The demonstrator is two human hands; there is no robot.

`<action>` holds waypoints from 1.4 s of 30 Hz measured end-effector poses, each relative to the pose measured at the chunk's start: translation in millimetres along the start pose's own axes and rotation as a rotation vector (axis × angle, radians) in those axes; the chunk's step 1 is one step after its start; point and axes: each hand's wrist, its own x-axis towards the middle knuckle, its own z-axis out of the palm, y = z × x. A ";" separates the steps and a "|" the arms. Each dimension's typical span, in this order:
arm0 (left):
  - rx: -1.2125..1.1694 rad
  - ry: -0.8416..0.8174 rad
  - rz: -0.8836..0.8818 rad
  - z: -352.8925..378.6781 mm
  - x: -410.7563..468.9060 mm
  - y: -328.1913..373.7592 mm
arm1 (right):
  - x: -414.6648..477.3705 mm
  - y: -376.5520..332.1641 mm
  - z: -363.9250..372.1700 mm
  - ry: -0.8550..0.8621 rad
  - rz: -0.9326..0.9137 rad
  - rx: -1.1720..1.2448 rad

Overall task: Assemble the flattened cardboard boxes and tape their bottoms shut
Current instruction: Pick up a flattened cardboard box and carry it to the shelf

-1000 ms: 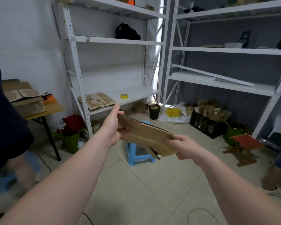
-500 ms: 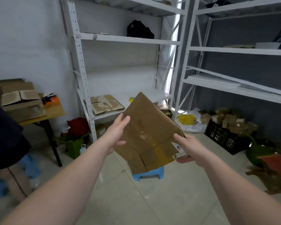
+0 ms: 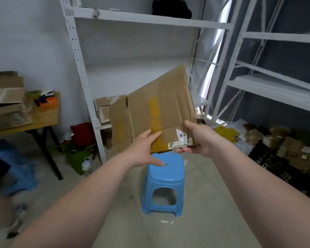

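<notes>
A flattened brown cardboard box point(image 3: 157, 108) with old yellow tape and a white barcode label stands nearly upright in front of me, above a blue stool. My right hand point(image 3: 197, 138) grips its lower right corner, thumb on the front face and fingers underneath. My left hand point(image 3: 143, 149) lies with straight fingers against the lower edge near the middle, its thumb hanging free below. One flap of the box sticks out to the left.
A blue plastic stool point(image 3: 164, 178) stands on the tiled floor right below the box. White metal shelving point(image 3: 82, 83) holds more flat cardboard point(image 3: 104, 108). A wooden table point(image 3: 41, 119) at left carries boxes and an orange tape dispenser point(image 3: 48, 101). A black crate point(image 3: 268, 158) of small boxes sits at right.
The box has swung from almost flat to nearly upright and turned. My left hand slid from its left edge to the lower edge. The view dropped toward the stool.
</notes>
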 end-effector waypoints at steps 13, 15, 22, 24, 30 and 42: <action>0.266 0.475 0.093 -46.3 165.5 -58.6 | 160.8 -82.2 -5.2 -0.090 0.009 0.296; 0.280 0.486 0.097 -56.8 204.7 -77.7 | 194.5 -97.4 0.7 -0.079 -0.007 0.312; 0.175 0.449 0.073 -116.3 367.0 -185.1 | 373.6 -174.7 66.0 -0.077 -0.042 0.333; 0.122 0.416 0.046 -140.5 404.4 -217.9 | 420.0 -202.2 92.2 -0.093 -0.033 0.316; -0.157 0.474 -0.027 -203.5 496.6 -271.6 | 520.3 -262.6 123.3 -0.149 -0.048 0.326; -0.998 0.533 -0.275 -270.7 636.9 -323.9 | 688.7 -316.0 132.7 0.064 -0.027 0.139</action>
